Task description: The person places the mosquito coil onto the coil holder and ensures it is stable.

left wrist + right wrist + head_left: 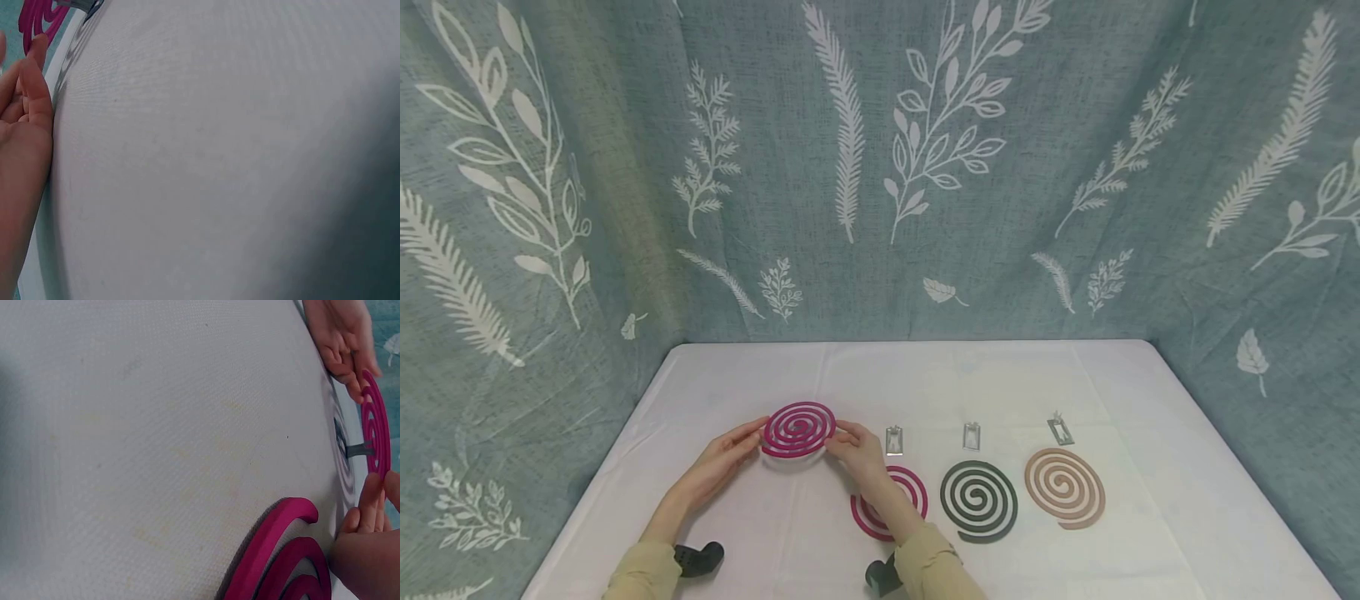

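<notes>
A magenta mosquito coil [799,429] lies raised above the white table, held level between both hands. The left hand [725,458] pinches its left edge with thumb and fingertips. On the opposite edge, the right hand [863,458] grips the coil between thumb and fingers. Under the coil's middle, a grey metal stand [359,450] shows in the right wrist view, rising from the table. A second magenta coil [913,483] lies flat, partly hidden beneath the right forearm. In the left wrist view only a piece of the raised coil [39,22] shows by the fingertips.
To the right lie a dark green coil [979,502] and a tan coil [1065,488]. Behind the flat coils are three small metal stands [894,440], [972,436], [1061,429]. A patterned curtain [880,275] hangs behind the table [985,367].
</notes>
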Motion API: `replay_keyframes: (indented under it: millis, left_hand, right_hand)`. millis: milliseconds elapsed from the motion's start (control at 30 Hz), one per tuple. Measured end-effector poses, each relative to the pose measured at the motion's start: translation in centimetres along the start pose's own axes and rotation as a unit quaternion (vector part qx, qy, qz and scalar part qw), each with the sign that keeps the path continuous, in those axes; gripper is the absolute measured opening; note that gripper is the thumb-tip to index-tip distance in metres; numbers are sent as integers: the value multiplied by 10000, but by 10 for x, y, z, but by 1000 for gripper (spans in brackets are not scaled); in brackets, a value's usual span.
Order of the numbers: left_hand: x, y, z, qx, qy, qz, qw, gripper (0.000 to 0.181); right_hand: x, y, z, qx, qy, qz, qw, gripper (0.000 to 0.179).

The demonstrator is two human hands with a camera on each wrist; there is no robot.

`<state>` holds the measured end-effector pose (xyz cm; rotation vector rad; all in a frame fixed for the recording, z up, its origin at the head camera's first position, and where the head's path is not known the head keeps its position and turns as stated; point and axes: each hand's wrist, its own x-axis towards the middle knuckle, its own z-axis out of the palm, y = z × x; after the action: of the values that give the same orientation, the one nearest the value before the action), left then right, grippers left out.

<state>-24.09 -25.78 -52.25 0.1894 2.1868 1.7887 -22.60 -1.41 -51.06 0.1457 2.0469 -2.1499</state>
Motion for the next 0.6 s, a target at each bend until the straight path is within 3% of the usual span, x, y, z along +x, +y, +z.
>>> replay_keyframes:
  millis: [333, 600]
  left_hand:
    - [2, 2, 3, 89, 348, -19, 9994, 57]
    - [0, 2, 3, -53, 309, 196, 9993, 56]
  right_hand:
    - [4, 4, 2, -51, 51, -46, 10000, 45]
    - [4, 6, 2, -86, 8, -18, 10000, 46]
